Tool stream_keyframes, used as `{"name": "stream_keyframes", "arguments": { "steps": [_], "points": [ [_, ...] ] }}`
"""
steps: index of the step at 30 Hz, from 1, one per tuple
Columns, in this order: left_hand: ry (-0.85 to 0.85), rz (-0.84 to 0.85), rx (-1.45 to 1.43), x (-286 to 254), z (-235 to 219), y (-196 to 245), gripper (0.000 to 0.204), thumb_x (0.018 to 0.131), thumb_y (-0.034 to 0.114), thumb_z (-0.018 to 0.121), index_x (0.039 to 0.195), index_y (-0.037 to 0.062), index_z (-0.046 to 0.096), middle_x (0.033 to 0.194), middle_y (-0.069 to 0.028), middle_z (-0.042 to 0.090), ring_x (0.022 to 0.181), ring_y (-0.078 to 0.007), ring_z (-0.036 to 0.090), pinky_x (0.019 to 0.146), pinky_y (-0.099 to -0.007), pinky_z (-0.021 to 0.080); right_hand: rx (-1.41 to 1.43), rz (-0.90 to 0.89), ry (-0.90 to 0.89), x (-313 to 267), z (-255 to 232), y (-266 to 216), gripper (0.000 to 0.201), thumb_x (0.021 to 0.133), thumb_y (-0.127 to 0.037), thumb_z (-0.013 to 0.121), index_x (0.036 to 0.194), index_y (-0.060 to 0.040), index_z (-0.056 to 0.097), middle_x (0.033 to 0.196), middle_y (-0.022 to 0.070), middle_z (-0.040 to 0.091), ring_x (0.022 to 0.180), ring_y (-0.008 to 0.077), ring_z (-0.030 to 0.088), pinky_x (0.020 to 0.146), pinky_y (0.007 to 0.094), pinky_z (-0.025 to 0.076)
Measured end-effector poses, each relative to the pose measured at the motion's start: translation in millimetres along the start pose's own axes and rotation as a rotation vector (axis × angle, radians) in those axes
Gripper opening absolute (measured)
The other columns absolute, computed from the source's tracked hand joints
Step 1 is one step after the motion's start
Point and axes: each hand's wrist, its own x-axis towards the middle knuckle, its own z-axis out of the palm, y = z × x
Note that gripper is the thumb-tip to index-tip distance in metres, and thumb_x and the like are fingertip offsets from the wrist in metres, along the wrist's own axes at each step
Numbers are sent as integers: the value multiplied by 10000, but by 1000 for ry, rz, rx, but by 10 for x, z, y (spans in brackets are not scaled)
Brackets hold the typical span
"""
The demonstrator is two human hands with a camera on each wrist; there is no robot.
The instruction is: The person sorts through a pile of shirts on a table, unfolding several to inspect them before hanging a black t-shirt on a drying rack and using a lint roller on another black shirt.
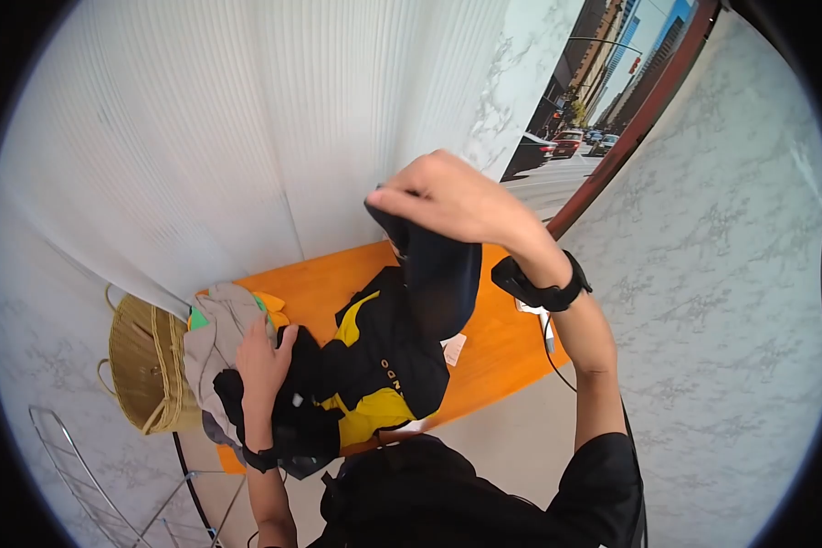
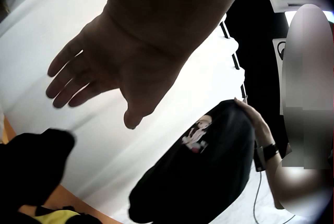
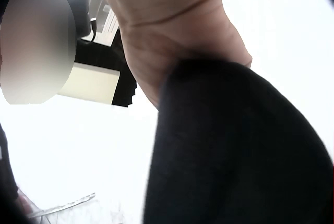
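Right hand (image 1: pixel 445 196) raised, gripping dark garment (image 1: pixel 441 281).

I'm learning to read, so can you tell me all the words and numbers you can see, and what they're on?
"OO": on the black and yellow clothes; the letters beside it are too small to be sure of.
Pale tag on the table: too small to read.
Street picture on the wall: no sign I can read.
I can't read any numbers.

Small yellow letters (image 1: pixel 391 376) on the black-and-yellow garment (image 1: pixel 418 373) include "O", the full word being unclear.
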Motion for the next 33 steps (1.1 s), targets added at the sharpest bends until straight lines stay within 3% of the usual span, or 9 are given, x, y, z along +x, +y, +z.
{"name": "stream_keyframes", "arguments": {
  "steps": [1,7,10,14,20,26,29,31,33],
  "points": [
    [212,142,-182,43,-2,89,461,916,328,631,1205,-29,587,1064,-251,649,1006,-358,641,854,-422,492,-3,-1,17,24,14,-18,410,954,-265,577,750,88,531,582,204,403,507,246,434,530,366,385],
    [22,471,-795,749,-128,1083,630,953,344,561,1429,-29,383,1412,-211,475,1299,-283,481,1075,-375,367,-46,-138,-202,84,-160,-202,392,891,-272,650,738,87,619,510,176,426,468,287,406,489,394,352],
    [-406,458,-1387,766,-211,1431,740,914,475,550,1409,-53,399,1431,-183,451,1302,-257,465,1088,-342,346,39,-184,-196,19,-311,-275,357,856,-294,702,772,53,686,483,116,443,429,211,400,445,357,317],
    [-817,618,-1406,688,-531,1597,664,903,440,605,1322,-61,481,1257,-149,583,1143,-185,576,998,-292,426,191,-111,-322,-121,-466,-278,321,845,-308,731,795,9,743,480,27,506,416,102,414,401,284,302],
    [-789,460,-1101,736,-785,1560,431,887,368,694,1068,-20,652,912,-52,665,847,-78,601,762,-220,481,316,-134,-285,-309,-613,-268,343,848,-279,742,655,-1,689,478,-40,498,430,52,400,396,256,288],
    [-855,359,-473,587,-1273,1633,625,972,533,490,903,-60,674,826,-39,672,765,-107,561,729,-278,493,207,-124,-562,-433,-551,-63,519,859,-298,727,505,-10,478,430,-28,344,416,85,322,417,306,255],
    [-1018,255,-38,606,-1406,1586,686,985,556,413,894,-78,658,790,-128,688,756,-215,635,751,-343,510,158,-124,-573,-488,-452,-55,560,862,-305,718,482,-12,430,413,-16,256,396,134,280,425,326,251],
    [-668,369,552,572,-1440,1551,597,981,488,442,910,-60,666,817,-246,678,818,-357,668,772,-411,517,-63,-147,-565,-451,-421,-4,495,843,-309,732,530,-9,494,459,31,373,424,208,386,454,356,329],
    [-345,266,721,620,-1464,1502,509,952,427,495,887,-48,667,849,-290,650,871,-437,637,769,-468,513,-239,-276,-50,-486,-247,59,409,828,-314,735,622,1,572,652,84,557,621,261,560,553,388,423]
  ]
}}
